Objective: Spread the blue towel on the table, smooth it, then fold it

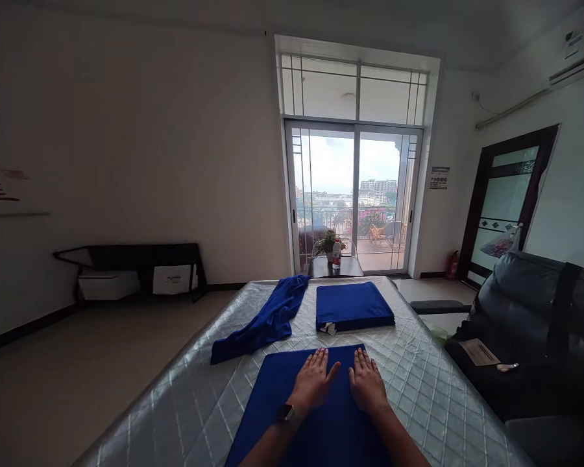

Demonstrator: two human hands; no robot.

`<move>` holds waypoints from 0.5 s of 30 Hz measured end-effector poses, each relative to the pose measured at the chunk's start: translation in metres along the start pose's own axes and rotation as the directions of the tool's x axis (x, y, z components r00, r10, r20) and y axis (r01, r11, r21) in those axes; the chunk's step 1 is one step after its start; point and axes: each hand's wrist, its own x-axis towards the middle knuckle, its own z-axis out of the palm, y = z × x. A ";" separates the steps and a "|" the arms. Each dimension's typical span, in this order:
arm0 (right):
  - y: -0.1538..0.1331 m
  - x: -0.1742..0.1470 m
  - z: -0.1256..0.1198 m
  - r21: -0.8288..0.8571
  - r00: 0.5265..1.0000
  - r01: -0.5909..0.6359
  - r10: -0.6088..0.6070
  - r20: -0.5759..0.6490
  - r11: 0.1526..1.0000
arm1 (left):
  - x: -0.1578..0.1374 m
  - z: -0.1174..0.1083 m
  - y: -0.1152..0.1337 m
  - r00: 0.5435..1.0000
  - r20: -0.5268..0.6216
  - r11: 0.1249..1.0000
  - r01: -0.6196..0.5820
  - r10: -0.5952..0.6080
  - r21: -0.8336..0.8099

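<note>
A blue cloth [267,408] lies spread flat on the quilted silver table cover [428,389], its near part running out of view below. My left hand [314,376] rests palm down on it, fingers stretched out, with a watch on the wrist. Beside it my right hand [367,379] also lies flat on the cloth, fingers extended, close to its right edge. Beyond the hands sits a neat stack of folded blue cloths [354,303] with white tags at its near left corner. A crumpled blue cloth [267,324] lies to the left of that stack.
A black sofa [530,324] stands on the right, with a brown card [479,352] on it. Behind the table's far edge are a small dark table with a bottle [336,254] and a potted plant [328,243]. A black bench [136,259] stands by the left wall.
</note>
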 end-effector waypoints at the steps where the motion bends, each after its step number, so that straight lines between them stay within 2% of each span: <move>1: 0.001 0.000 0.000 -0.007 1.000 0.008 -0.008 0.005 1.000 | 0.005 0.004 0.020 0.999 0.001 0.998 -0.054 0.054 -0.017; 4: 0.004 -0.001 0.001 -0.016 0.999 0.043 -0.043 0.018 0.999 | 0.015 0.013 0.059 0.987 -0.008 0.985 -0.164 0.163 -0.055; 7: 0.005 -0.002 0.001 -0.015 0.999 0.044 -0.044 0.015 0.999 | 0.017 0.018 0.064 0.985 -0.016 0.982 -0.175 0.174 -0.065; 11: 0.001 -0.001 -0.002 -0.007 1.000 0.007 -0.007 -0.005 1.000 | 0.009 0.022 0.033 0.996 -0.025 0.996 -0.081 0.080 -0.039; 15: -0.002 -0.001 -0.004 0.004 1.000 -0.025 0.025 -0.004 1.000 | -0.008 0.023 -0.026 0.998 -0.051 0.999 0.033 -0.032 0.020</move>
